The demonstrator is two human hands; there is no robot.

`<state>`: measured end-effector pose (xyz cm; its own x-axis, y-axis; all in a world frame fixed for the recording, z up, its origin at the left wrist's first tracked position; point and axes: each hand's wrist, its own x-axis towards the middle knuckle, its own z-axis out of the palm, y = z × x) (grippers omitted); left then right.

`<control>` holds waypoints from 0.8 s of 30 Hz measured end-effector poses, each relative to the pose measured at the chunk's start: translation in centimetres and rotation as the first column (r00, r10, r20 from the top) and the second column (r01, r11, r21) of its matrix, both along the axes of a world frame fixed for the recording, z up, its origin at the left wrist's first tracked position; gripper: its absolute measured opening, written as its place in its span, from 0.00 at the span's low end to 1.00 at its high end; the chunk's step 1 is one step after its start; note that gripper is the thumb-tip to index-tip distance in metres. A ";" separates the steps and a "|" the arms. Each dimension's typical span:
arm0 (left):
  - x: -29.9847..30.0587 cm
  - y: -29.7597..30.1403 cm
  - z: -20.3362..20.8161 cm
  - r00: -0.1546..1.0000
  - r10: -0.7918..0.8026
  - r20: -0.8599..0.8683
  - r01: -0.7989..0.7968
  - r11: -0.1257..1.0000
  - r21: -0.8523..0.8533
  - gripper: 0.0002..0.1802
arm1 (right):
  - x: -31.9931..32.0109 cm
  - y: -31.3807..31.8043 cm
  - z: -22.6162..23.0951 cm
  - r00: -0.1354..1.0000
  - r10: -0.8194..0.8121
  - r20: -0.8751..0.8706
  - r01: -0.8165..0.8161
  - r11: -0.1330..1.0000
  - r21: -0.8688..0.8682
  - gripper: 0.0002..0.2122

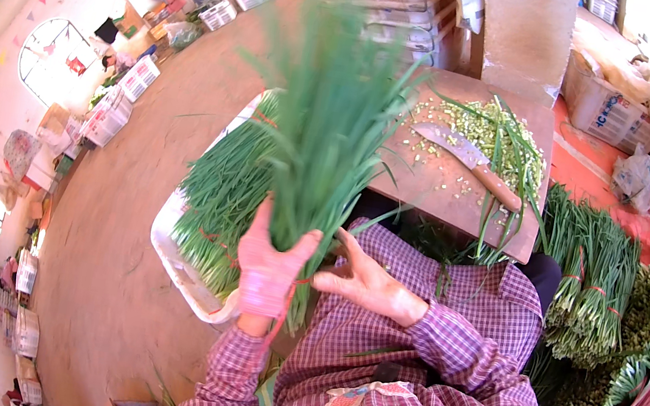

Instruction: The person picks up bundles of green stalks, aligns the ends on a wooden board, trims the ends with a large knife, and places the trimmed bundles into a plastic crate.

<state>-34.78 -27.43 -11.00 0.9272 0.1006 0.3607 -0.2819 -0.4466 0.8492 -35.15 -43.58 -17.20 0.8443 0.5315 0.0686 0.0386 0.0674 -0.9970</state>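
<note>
My left hand (271, 258), in a pink glove, is closed around the lower part of a large bunch of garlic chives (325, 151). The bunch stands upright and its leaf tips are blurred. Bare, my right hand (368, 279) is beside the stems with thumb and fingers apart. A red tie (296, 286) hangs by my left wrist, close to the right thumb; whether they touch I cannot tell. Left of the bunch, a white crate (166, 230) holds tied chives (230, 179). On the board to the right lies a wooden-handled knife (473, 164) among chopped stem ends (491, 132).
The brown board (431, 188) sits just beyond my lap. Tied chive bundles (587, 281) and a larger pile (635, 341) lie at my right. A white crate (608, 104) and a plastic bag (638, 180) stand behind them. People and crates (109, 115) line the far left wall.
</note>
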 end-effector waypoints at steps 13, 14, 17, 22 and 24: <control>-1.7 4.3 5.2 0.897 -0.270 -0.350 0.297 0.954 0.025 0.39 | 0.5 -0.6 -6.2 0.969 0.022 -0.248 0.136 0.787 0.602 0.30; -1.3 5.1 4.7 0.805 -0.325 -0.495 0.272 0.946 -0.178 0.38 | 0.6 -0.3 -6.7 0.978 0.054 -0.200 0.065 0.836 0.545 0.31; -0.5 6.0 1.4 0.532 -0.486 -0.693 0.201 0.868 -0.454 0.37 | 0.0 0.8 -6.6 0.976 0.173 -0.130 -0.082 0.854 0.514 0.33; -1.6 4.6 -2.3 0.656 -0.505 -0.560 0.075 0.782 -0.618 0.31 | -2.4 2.3 -6.5 0.969 0.118 -0.218 -0.009 0.896 0.443 0.32; -2.0 4.5 -2.5 0.683 -0.475 -0.555 0.038 0.782 -0.622 0.30 | -2.3 2.8 -7.1 0.948 0.084 -0.306 0.077 0.876 0.476 0.33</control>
